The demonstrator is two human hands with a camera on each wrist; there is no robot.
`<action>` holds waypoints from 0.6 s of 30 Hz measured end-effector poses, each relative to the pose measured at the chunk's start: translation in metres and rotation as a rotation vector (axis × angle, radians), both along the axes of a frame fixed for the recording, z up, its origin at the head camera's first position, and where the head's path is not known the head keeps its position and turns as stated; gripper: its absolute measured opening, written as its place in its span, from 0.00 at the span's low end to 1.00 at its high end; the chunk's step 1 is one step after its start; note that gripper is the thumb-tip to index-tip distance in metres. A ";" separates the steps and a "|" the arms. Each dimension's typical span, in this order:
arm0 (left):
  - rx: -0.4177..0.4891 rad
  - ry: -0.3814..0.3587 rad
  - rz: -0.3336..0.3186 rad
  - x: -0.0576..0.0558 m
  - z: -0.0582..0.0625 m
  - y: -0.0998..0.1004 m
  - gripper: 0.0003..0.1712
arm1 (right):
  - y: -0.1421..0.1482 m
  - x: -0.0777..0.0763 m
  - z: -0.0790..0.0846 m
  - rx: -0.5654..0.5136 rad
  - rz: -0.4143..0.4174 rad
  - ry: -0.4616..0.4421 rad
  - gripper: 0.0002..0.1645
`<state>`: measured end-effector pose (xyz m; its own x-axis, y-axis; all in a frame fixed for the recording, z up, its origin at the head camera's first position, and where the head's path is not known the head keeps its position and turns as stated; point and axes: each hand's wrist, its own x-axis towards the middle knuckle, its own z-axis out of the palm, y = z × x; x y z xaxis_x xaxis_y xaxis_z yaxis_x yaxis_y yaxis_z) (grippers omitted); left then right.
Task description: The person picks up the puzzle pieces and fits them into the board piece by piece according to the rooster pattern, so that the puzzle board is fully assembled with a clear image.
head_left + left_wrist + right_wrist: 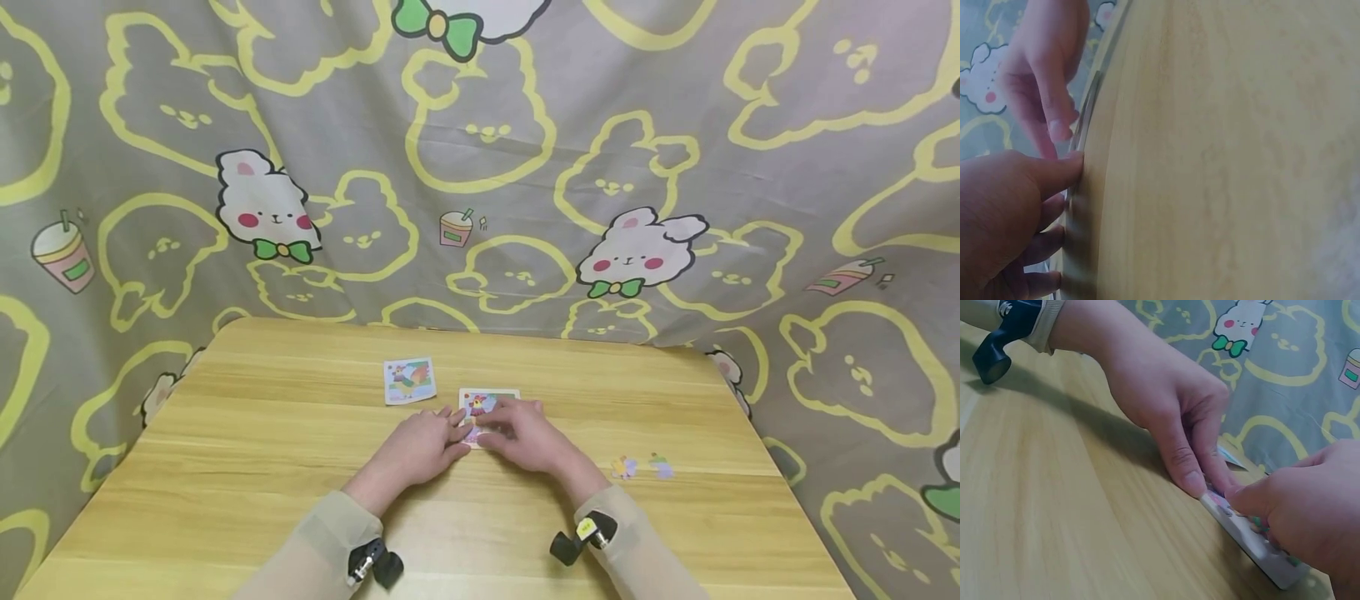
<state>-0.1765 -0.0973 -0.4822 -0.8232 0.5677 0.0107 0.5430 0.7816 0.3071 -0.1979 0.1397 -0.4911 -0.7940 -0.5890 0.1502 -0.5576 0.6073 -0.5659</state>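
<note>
A small square jigsaw puzzle [489, 394] in a white frame lies on the table, with a red and yellow bird figure at its upper left. My left hand [420, 450] rests at its left side, fingers fairly straight, the thumb by the near edge. Over the puzzle's right part reaches my right hand [525, 437], thumb and index finger bent toward the picture. Whether a piece sits between those fingertips is hidden. In the right wrist view the puzzle [1254, 540] appears edge-on, left hand [1166, 406] at its corner, right hand [1310, 506] over its surface.
A square card [409, 381] with a similar bird picture lies behind the left hand. Loose puzzle pieces [624, 467] and another small group of pieces [661, 466] lie right of the right forearm. A patterned cloth [360, 225] hangs behind the wooden table [247, 433].
</note>
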 end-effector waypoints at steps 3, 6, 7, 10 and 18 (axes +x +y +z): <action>-0.006 -0.009 -0.003 0.000 0.000 0.000 0.26 | 0.009 0.002 0.003 -0.049 0.016 0.005 0.17; -0.013 -0.016 -0.003 -0.001 0.001 0.001 0.26 | 0.019 0.006 0.009 -0.087 0.011 -0.007 0.17; -0.014 -0.019 -0.003 -0.001 0.002 0.001 0.26 | 0.023 0.007 0.011 -0.095 0.006 -0.016 0.18; -0.011 -0.028 -0.007 -0.001 0.002 0.001 0.25 | 0.037 0.011 0.014 -0.102 -0.016 -0.024 0.18; 0.013 -0.043 -0.016 0.001 0.002 0.001 0.24 | 0.081 0.021 0.016 -0.099 -0.035 0.007 0.17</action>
<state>-0.1758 -0.0966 -0.4801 -0.8138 0.5809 -0.0173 0.5414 0.7686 0.3407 -0.1765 0.2203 -0.4753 -0.8124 -0.5433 0.2117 -0.5413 0.5676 -0.6203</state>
